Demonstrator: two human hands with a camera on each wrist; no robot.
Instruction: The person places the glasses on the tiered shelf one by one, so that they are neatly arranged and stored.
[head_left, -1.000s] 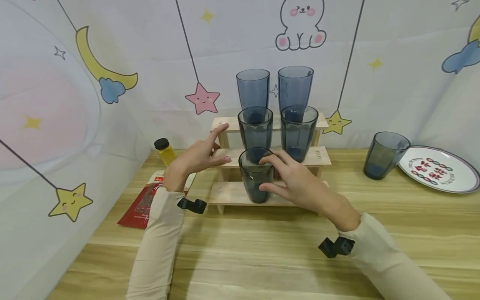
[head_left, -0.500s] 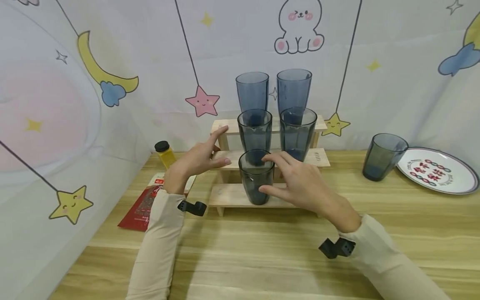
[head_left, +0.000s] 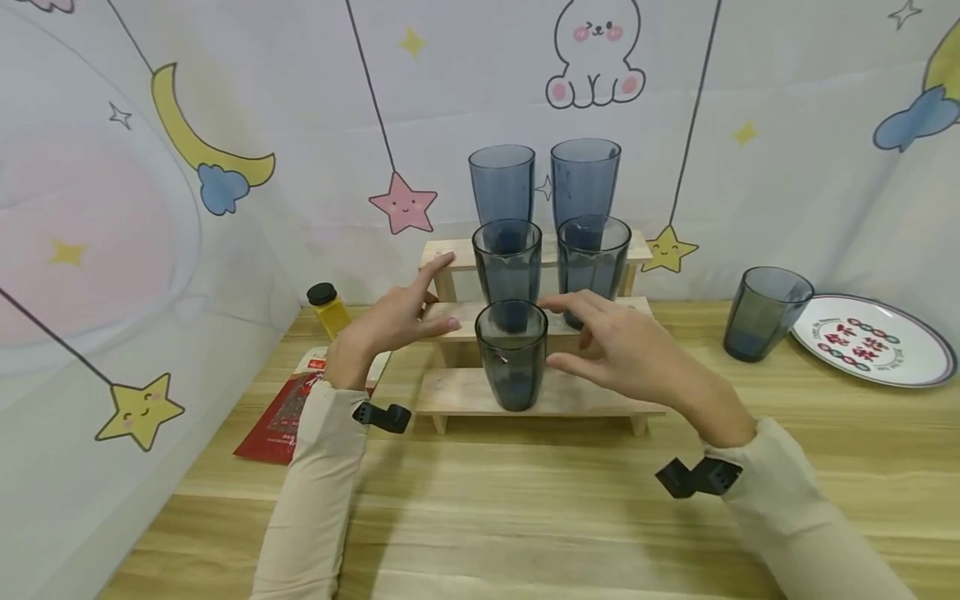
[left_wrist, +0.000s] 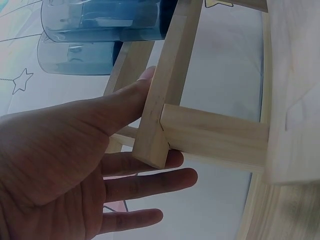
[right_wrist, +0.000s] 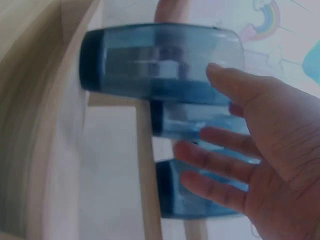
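Note:
A smoky blue-grey drinking glass (head_left: 513, 358) stands upright on the lowest step of a three-step wooden rack (head_left: 600, 394). My right hand (head_left: 626, 346) is just right of it in the head view, thumb and fingers apart and holding nothing. In the right wrist view the thumb overlaps the glass's outline, with fingers spread. At the rack's left end, my left hand (head_left: 390, 319) rests its thumb on the middle step, and its index finger reaches the top step. The left wrist view shows its other fingers (left_wrist: 150, 186) fairly straight beside the step's end.
Two glasses (head_left: 507, 262) stand on the middle step and two taller-looking blue glasses (head_left: 502, 185) on the top. Another glass (head_left: 765, 312) stands on the table at right, before a white plate (head_left: 873, 337). A yellow bottle (head_left: 330, 312) and red packet (head_left: 277, 417) lie left.
My right hand has let go of the front glass and drawn back to the right. The glass stays on the lowest step. The left hand holds its place on the rack.

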